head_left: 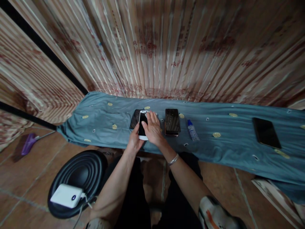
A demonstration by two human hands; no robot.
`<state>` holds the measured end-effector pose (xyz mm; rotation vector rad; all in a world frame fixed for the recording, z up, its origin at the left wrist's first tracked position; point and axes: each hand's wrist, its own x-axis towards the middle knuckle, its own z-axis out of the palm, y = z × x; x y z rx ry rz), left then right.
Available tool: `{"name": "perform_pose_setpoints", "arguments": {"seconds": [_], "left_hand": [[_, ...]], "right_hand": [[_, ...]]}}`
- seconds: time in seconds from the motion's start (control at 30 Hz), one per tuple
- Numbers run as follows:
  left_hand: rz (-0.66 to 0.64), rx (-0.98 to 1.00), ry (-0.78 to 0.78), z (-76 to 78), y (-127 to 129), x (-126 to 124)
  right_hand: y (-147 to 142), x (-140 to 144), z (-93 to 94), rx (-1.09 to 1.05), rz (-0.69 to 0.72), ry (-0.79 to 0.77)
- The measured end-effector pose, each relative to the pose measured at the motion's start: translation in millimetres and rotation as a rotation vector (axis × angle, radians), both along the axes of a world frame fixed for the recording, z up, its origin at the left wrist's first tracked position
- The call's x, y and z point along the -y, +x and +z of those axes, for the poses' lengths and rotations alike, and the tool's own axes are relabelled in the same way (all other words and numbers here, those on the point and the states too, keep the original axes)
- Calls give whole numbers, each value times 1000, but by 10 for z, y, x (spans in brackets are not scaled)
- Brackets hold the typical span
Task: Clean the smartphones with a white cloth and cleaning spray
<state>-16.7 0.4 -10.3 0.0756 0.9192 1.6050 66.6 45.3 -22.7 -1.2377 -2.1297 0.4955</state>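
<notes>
A white smartphone with a dark screen is gripped along its lower left side by my left hand. Across the phone's right part lies my right hand, its fingers stretched out and the thumb apart over the screen. Whether anything thin is under those fingers I cannot make out. Partly hidden behind the white phone, a black phone rests on the cloth. To the right of my hands are a small stack of dark phones and a clear bottle with a blue cap.
A blue-green patterned cloth covers the long bench. Farther right lies a black tablet-like device. On the floor at left, a white power bank with a cable sits on a round black ringed object. A striped curtain hangs behind.
</notes>
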Motion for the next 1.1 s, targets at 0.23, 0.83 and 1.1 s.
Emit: {"name": "perform_pose_setpoints", "arguments": {"seconds": [0.23,0.83,1.1], "left_hand": [[-24,-24,40,-113,134,-4],[-93,57,57,-71,106,-51],[-36,-25,-11,-12,-62,-7]], "right_hand": [[-62,17,-28,13,98,46],[-8,37,-210,17,191,150],[35,311,-267,25,331,159]]}}
